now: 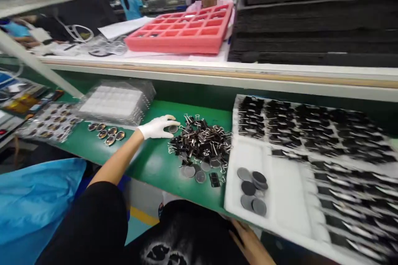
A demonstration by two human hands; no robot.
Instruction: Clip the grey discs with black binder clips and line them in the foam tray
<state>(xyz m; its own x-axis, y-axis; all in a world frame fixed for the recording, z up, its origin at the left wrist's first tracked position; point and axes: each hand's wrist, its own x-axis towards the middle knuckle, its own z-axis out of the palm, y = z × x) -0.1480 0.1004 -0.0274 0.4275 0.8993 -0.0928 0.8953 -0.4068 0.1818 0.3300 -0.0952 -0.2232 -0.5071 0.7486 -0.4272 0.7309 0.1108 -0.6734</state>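
Observation:
My left hand (159, 127), in a white glove, reaches over the green bench at the left of a heap of black binder clips (203, 143). Its thumb and fingers close around the edges of a round grey disc (173, 129). More grey discs (200, 176) lie along the near side of the heap, beside a single black clip (214, 179). My right hand (248, 240), without a glove, is low at the bench's front edge near my lap, with fingers stretched out and somewhat blurred. A white tray (273, 223) to the right holds several dark and grey discs (253, 190) in one compartment.
Rows of black-and-silver parts (314, 128) fill the tray's other compartments. Left are small round metal-rimmed pieces (108, 133) and stacked clear trays (116, 99). A shelf edge (199, 72) crosses above, bearing a red foam tray (174, 43) and black foam (311, 25). A person sits opposite.

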